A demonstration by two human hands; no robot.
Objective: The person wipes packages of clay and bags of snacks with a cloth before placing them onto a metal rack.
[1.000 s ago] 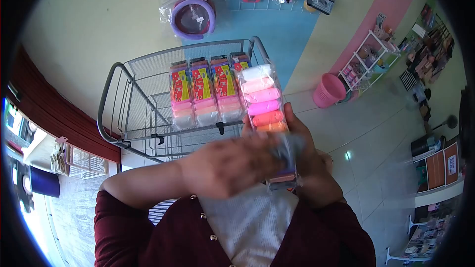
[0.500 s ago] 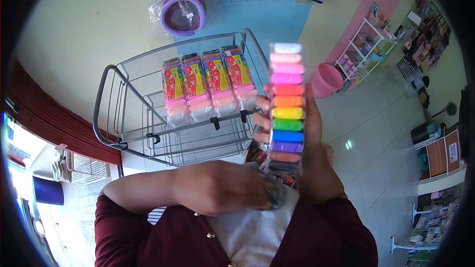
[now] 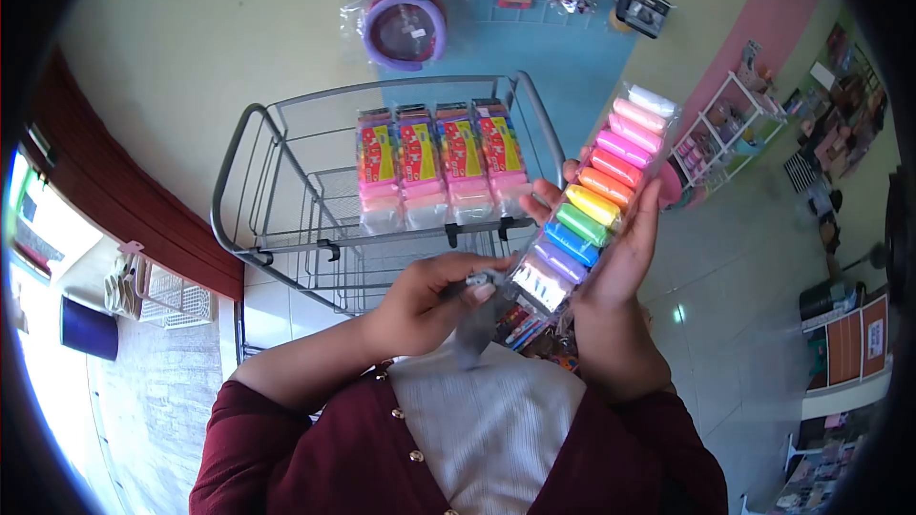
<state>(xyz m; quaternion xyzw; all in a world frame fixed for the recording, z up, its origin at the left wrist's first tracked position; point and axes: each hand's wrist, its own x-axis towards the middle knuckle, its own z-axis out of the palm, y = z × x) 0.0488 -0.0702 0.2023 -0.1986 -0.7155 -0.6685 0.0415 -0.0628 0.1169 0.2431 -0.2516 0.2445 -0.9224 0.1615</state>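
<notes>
Packet of coloured rolls (image 3: 590, 212) lies tilted in your right hand (image 3: 622, 267), your grip closed around its clear wrapper, fingers along one side and thumb along the other, white end farthest from you. Your left hand (image 3: 429, 303) pinches a grey cloth (image 3: 471, 332) at the packet's near end; whether they touch, you cannot tell. Beyond, four red-and-yellow-labelled packets (image 3: 417, 154) stand side by side in a grey wire cart (image 3: 334, 193).

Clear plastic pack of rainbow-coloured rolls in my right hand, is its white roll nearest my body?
No, the white roll sits at the pack's far end, away from you.
</notes>
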